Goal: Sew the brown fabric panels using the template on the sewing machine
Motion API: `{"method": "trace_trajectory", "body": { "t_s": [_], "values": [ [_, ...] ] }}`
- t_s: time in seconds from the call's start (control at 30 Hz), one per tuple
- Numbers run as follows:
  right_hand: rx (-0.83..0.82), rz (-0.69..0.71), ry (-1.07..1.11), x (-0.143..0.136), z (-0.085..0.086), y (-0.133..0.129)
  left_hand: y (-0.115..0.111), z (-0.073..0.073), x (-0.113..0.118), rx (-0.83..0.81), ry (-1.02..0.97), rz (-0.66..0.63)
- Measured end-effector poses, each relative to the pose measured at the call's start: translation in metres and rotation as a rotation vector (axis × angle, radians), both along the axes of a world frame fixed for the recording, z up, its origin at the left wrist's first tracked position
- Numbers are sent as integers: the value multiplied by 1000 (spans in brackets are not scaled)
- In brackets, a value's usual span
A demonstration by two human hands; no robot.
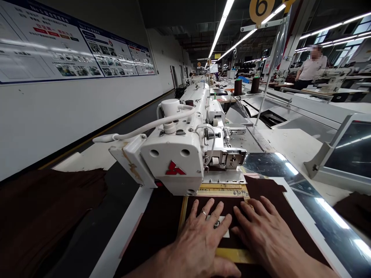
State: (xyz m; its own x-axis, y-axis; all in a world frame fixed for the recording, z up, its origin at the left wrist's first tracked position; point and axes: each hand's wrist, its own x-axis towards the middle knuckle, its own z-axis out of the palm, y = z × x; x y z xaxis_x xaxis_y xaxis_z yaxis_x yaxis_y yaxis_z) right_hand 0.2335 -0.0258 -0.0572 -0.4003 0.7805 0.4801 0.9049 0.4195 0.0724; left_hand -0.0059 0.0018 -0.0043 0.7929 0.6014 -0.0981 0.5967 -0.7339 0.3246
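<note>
My left hand (199, 235) lies flat with its fingers spread on dark brown fabric (162, 216), a ring on one finger. It partly covers a small white label (224, 227) with dark marks. To its right, my right hand (261, 227) also rests palm down, fingers apart, on the fabric and near the edge of a yellowish template strip (236, 255). Just beyond both hands stands a white sewing machine (174, 166) with a red logo. Handwriting shows on the template's far strip (223, 192) beneath the machine's metal plate (224, 177).
Brown fabric (43, 208) is piled at the left. A screen (355, 150) stands at the right. Two dark thread cones (238, 87) sit behind the machine, near a slanted pole (265, 92). A person (311, 69) stands in the right background.
</note>
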Motion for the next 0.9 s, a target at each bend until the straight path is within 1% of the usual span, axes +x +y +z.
{"method": "trace_trajectory", "body": {
  "t_s": [0.17,0.27,0.4,0.73,0.9],
  "values": [
    [20,23,-18,-4,-1,2,0,-2,-3,-2,-19,6],
    [16,23,-31,-10,-1,3,-1,-2,-6,31,-11,19],
    [-8,36,-23,-19,2,5,-2,-2,-11,70,-15,7],
    [-67,88,-36,-38,13,10,5,-6,-20,78,32,4],
    [-115,107,-13,-47,25,12,6,-14,-29,94,24,5]
  ]
}}
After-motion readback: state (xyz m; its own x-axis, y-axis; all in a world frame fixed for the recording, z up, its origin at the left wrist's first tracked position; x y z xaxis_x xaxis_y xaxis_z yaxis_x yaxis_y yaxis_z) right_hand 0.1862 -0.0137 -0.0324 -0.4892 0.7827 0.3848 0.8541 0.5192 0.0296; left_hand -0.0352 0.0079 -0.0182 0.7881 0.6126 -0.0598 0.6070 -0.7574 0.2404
